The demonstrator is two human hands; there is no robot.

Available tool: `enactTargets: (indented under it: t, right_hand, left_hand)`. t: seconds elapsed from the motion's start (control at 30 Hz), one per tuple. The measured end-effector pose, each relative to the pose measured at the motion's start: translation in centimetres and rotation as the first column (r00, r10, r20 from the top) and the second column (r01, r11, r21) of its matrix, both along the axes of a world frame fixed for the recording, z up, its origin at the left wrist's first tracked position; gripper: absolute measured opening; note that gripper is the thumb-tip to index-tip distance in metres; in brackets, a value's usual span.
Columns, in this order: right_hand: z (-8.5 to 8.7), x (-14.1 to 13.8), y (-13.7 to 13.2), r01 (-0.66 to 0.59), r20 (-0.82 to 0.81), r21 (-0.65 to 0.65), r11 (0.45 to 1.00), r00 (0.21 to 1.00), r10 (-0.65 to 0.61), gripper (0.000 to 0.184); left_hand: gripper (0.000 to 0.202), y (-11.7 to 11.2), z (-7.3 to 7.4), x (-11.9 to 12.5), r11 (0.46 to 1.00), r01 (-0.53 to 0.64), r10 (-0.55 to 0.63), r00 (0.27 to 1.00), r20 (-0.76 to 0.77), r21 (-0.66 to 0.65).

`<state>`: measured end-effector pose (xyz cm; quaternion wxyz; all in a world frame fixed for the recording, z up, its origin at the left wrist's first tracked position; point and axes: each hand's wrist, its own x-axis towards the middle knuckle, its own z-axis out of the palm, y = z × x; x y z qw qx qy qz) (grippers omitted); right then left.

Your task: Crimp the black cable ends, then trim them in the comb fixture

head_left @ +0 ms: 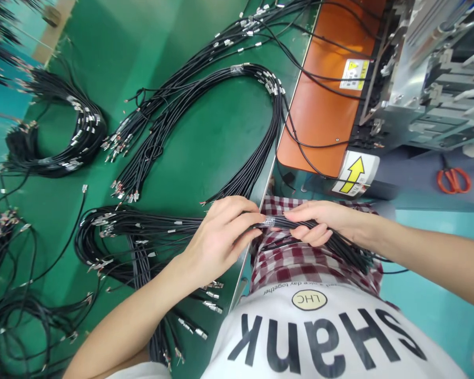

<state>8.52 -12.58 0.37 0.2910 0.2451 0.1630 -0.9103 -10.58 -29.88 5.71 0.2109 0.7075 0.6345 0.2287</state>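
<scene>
A bundle of black cables (278, 222) stretches between my hands, over the table's edge and my lap. Clear or silvery tape wraps it at the stretch between them. My left hand (225, 231) is closed on the bundle at the table edge, thumb and fingers at the tape. My right hand (318, 223) wraps round the same bundle, whose loose ends hang past it over the checked cloth (272, 266). Leftward the cables run on to a looped pile (90, 237) on the green table (213, 131), with white tags and metal connectors.
A curved cable bundle (276, 113) lies behind my hands, beside a longer one (205, 52). Coiled cables (90, 123) sit at the far left. An orange panel (319, 100) and a metal machine (422, 84) stand at right. Red-handled scissors (453, 180) rest on a grey surface.
</scene>
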Motion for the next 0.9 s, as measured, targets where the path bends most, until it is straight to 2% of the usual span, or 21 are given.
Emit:
enactTargets:
  t: [0.17,0.37,0.47,0.6,0.9]
  right_hand:
    - [-0.5,-0.1,0.2,0.024,-0.015,-0.073,0.997,1.000,-0.026,0.026]
    - [-0.7,-0.1,0.0,0.064,-0.017,-0.133,0.989,0.998,-0.067,0.028]
    - [-0.7,-0.1,-0.1,0.074,-0.028,-0.142,0.987,0.997,-0.079,0.030]
    - [-0.6,0.1,-0.5,0.098,-0.020,-0.163,0.982,0.995,-0.102,0.030]
    - [-0.2,0.3,-1.1,0.135,0.010,-0.206,0.969,0.991,-0.136,0.035]
  left_hand:
    - [0.029,-0.7,-1.6,0.2,0.991,-0.035,0.044,0.997,-0.061,0.131]
    - [0.026,-0.6,-2.6,0.7,0.970,-0.063,0.084,0.994,-0.077,0.236]
    - [0.026,-0.8,-3.3,0.9,0.950,-0.029,0.070,0.990,-0.121,0.310]
    - [0.031,-1.1,-4.3,1.1,0.902,0.065,0.062,0.959,-0.277,0.427]
    - [0.018,-1.2,-4.9,1.8,0.911,0.102,0.095,0.891,-0.444,0.400]
